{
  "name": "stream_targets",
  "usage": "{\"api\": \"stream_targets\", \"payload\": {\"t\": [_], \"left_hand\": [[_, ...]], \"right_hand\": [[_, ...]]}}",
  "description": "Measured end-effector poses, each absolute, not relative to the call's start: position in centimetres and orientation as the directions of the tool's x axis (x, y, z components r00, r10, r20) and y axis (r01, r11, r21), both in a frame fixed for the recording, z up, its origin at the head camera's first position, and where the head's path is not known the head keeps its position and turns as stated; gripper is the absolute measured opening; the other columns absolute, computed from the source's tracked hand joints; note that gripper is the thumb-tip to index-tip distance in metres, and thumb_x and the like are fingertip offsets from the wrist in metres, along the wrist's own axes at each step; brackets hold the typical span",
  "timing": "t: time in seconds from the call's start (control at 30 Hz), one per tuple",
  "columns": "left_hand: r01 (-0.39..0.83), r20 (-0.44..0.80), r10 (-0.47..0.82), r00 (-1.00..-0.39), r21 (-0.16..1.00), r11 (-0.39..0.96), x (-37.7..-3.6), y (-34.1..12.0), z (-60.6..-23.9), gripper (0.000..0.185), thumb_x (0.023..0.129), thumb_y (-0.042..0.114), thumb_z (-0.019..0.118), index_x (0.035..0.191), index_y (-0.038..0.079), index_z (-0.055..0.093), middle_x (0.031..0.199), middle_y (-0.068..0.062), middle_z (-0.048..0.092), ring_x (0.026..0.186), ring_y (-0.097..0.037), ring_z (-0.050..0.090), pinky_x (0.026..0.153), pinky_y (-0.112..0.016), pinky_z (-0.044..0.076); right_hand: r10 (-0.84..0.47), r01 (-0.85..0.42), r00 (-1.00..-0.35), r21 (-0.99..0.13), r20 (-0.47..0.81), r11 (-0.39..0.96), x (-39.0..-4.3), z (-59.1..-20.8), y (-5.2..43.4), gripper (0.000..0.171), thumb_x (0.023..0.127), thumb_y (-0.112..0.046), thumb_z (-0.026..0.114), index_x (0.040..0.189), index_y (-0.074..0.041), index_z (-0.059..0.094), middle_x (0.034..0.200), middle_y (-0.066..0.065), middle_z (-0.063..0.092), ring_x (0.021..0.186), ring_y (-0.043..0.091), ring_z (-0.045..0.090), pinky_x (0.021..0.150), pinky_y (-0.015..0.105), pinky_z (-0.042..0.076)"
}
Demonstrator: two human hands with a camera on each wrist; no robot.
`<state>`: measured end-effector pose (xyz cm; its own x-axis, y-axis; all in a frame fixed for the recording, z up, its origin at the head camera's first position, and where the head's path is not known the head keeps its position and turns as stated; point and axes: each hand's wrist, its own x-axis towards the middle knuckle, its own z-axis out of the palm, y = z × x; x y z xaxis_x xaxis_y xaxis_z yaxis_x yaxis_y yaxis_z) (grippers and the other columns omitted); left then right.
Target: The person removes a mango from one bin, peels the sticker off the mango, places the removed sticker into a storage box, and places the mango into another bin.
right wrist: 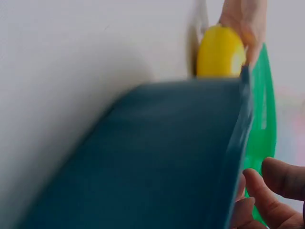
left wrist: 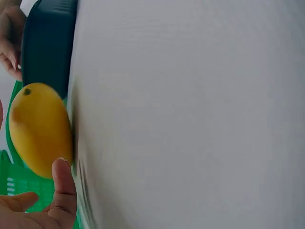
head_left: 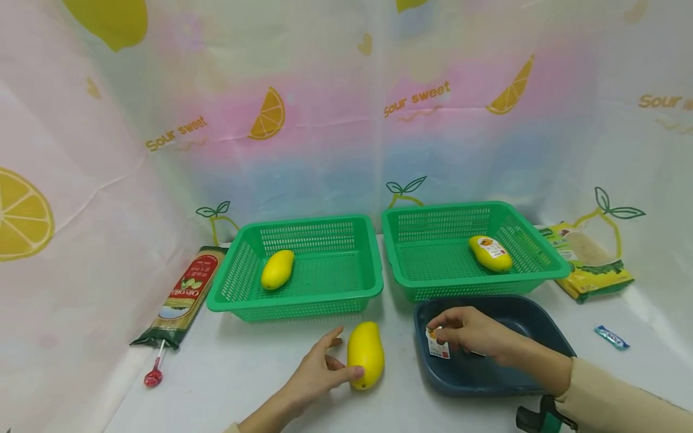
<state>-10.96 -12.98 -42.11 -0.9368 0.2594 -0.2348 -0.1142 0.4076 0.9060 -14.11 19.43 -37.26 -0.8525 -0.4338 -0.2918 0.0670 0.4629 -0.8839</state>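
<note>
At far left lies an Olivoilà packet (head_left: 186, 291), a red lollipop (head_left: 153, 377) at its near end. Beside it the left green basket (head_left: 303, 311) holds one mango (head_left: 278, 270), toward its left side.

In front of that basket the left hand (head_left: 319, 373) reaches in with thumb and fingers spread apart. The loose mango (head_left: 366, 355) lies on the white table (head_left: 211, 391) just right of those fingers: the thumb tip overlaps its lower left flank — whether it presses there I cannot tell — while the index finger stops short, a small gap between.

Farther right, the right hand (head_left: 476, 332) is over the left part of the dark blue tray (head_left: 476, 388), its thumb and index finger pinching the upper edge of a white label (head_left: 437, 347). The loose mango is well left of these fingers, outside the tray.

Behind the tray, the right green basket (head_left: 476, 285) holds a labelled mango (head_left: 495, 263) near its right side. A yellow bag (head_left: 595, 264) and a small wrapped sweet (head_left: 612, 337) lie farthest right.
</note>
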Motion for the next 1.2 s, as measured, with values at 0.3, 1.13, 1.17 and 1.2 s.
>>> {"api": "stream_targets", "payload": {"t": [0.3, 1.13, 1.17, 1.2], "left_hand": [[-0.05, -0.066, 0.018, -0.998, 0.888, 0.458, -11.1, -16.1, -38.3, 0.067, 0.086, 0.037, 0.075, 0.143, 0.016, 0.049, 0.124, -0.01, 0.059, 0.097, -0.017, 0.059, 0.077, -0.028, 0.051], [-0.027, 0.254, -0.316, -0.914, 0.74, 0.672, -15.1, -28.1, -39.1, 0.062, 0.094, 0.041, 0.065, 0.144, 0.008, 0.05, 0.158, -0.018, 0.028, 0.114, -0.03, 0.052, 0.077, -0.015, 0.043], [-0.027, 0.241, -0.305, -0.921, 0.743, 0.668, -15.3, -28.2, -39.1, 0.064, 0.094, 0.042, 0.064, 0.145, 0.008, 0.048, 0.159, -0.018, 0.025, 0.123, -0.034, 0.047, 0.083, -0.02, 0.044], [-0.027, 0.226, -0.293, -0.929, 0.748, 0.663, -15.5, -28.3, -39.1, 0.066, 0.094, 0.044, 0.064, 0.146, 0.008, 0.046, 0.161, -0.018, 0.022, 0.131, -0.037, 0.041, 0.09, -0.026, 0.046]], "right_hand": [[-0.489, 0.011, -0.84, -0.908, -0.235, 0.418, -13.5, -36.4, 14.9, 0.034, 0.097, -0.02, 0.062, 0.124, 0.001, 0.062, 0.081, 0.005, 0.058, 0.064, 0.015, 0.05, 0.058, 0.026, 0.045], [-0.38, 0.081, -0.882, -0.884, -0.279, 0.461, -12.8, -39.0, 8.1, 0.038, 0.086, -0.015, 0.075, 0.122, -0.015, 0.062, 0.132, 0.023, 0.04, 0.1, 0.029, 0.053, 0.062, 0.034, 0.052], [-0.376, 0.095, -0.881, -0.886, -0.288, 0.454, -12.8, -39.1, 8.0, 0.039, 0.086, -0.015, 0.075, 0.123, -0.015, 0.062, 0.133, 0.024, 0.039, 0.101, 0.03, 0.054, 0.062, 0.034, 0.052], [-0.373, 0.107, -0.88, -0.887, -0.295, 0.45, -12.8, -39.2, 7.9, 0.04, 0.086, -0.015, 0.075, 0.124, -0.015, 0.061, 0.134, 0.024, 0.039, 0.102, 0.03, 0.054, 0.061, 0.034, 0.053]]}}
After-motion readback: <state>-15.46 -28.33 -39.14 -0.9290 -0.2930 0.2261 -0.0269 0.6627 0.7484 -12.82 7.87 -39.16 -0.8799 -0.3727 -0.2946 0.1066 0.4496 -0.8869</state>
